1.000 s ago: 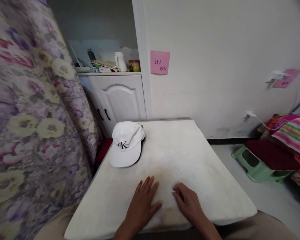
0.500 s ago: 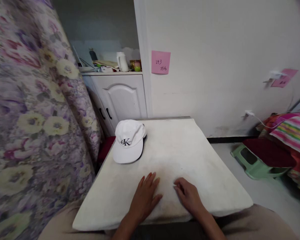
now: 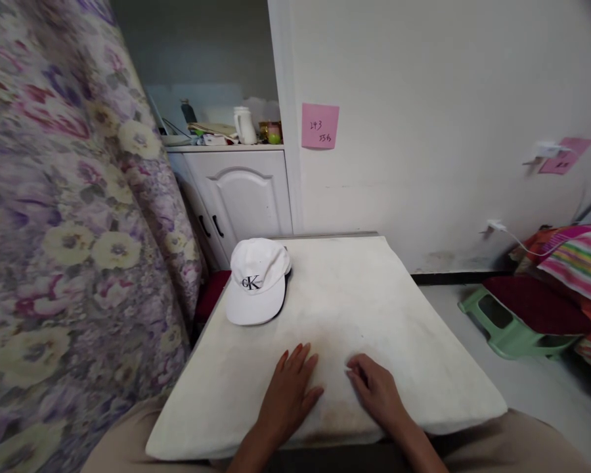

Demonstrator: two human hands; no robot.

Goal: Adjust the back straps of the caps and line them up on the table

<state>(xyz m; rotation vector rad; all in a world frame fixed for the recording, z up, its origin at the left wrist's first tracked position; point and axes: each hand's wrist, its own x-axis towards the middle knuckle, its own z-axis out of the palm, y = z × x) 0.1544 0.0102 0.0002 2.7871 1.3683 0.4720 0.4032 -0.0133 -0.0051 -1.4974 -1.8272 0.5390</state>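
Note:
A white baseball cap (image 3: 261, 279) with dark "CK" lettering sits at the far left of the table (image 3: 374, 315), its brim toward me. My left hand (image 3: 289, 387) lies palm down on the white tabletop, fingers stretched out and thumb apart, nearer to me than the cap and not touching it. To the right, my right hand (image 3: 375, 387) rests on the table with its fingers curled in. Nothing shows in that hand.
Floral curtain (image 3: 79, 249) hangs along the left. Behind the table stands a white cabinet (image 3: 249, 200) with a white jug (image 3: 245, 126) on its top. A pink note (image 3: 320, 126) is stuck on the wall. At right is a green stool (image 3: 517, 328) with a dark red top.
The whole view has shifted slightly, so everything appears a little further right and lower. Both hands and the cap keep their places on the table.

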